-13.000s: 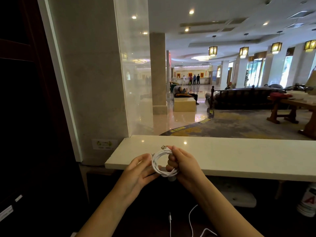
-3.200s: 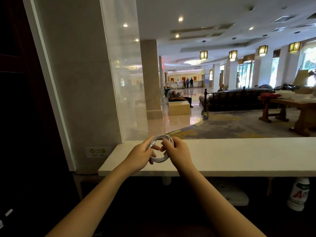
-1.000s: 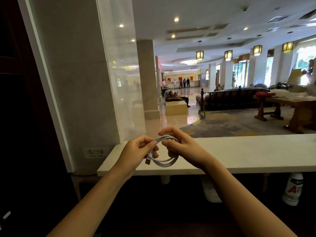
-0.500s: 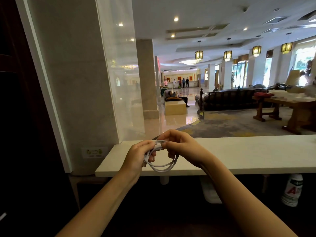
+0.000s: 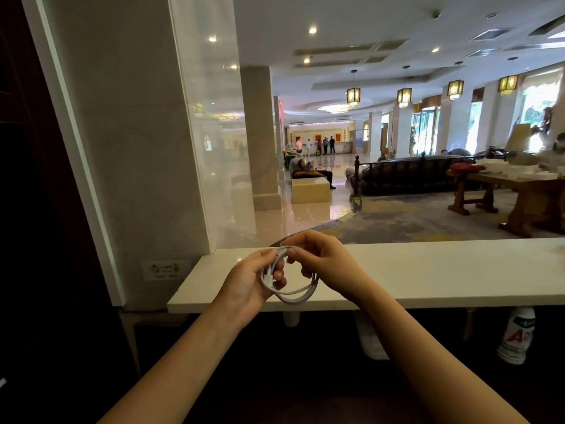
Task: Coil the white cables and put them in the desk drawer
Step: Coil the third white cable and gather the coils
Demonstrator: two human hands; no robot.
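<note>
Evidently the thin white rubbery cable (image 5: 290,293) is nearly coiled, pinched by left hand (image 5: 249,286) and right hand (image 5: 321,260) above the pale stone counter (image 5: 443,270); drawer stowing remains, no drawer visible.

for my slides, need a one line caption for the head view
Both hands, left hand and right hand, hold a coiled white cable above a pale counter.

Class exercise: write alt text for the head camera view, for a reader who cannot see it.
Two bare hands, the left hand and the right hand, hold a coiled white cable in front of a pale stone counter. Beyond the counter lies a large, lit lobby.
</note>
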